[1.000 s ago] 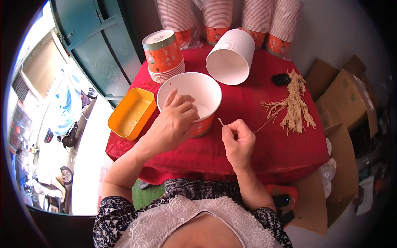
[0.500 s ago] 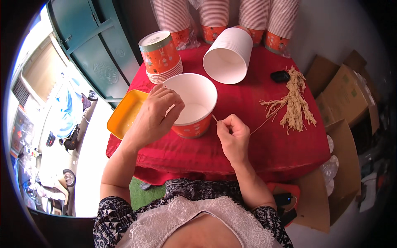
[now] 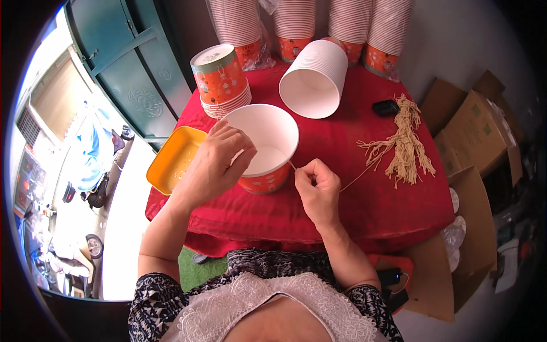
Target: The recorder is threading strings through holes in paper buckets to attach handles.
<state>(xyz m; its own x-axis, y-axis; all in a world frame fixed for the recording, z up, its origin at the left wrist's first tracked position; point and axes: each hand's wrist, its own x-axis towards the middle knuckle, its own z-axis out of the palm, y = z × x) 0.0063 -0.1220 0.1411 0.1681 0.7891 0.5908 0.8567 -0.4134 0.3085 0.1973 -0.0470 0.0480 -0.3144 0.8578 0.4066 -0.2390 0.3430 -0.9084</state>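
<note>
An orange printed paper bucket (image 3: 263, 183) with a white inside stands upright before me at the middle of the table. My left hand (image 3: 219, 155) is curled over its left rim, with the fingertips partly hidden. Just right of the bucket, my right hand (image 3: 317, 188) pinches a thin beige string (image 3: 355, 181). A short end pokes out from the pinch and reaches the bucket's right side. The other end trails right towards a bundle of beige strings (image 3: 405, 145) on the red cloth.
Behind the bucket stands an upturned stack of orange buckets (image 3: 221, 80); a white stack (image 3: 316, 80) lies on its side. A yellow tray (image 3: 162, 165) with small white bits is at left. Tall bucket stacks (image 3: 295, 28) line the back. Cardboard boxes (image 3: 473, 131) stand at right.
My right hand has moved slightly left, bringing the string end closer to the bucket's side. The left hand stays at the rim.
</note>
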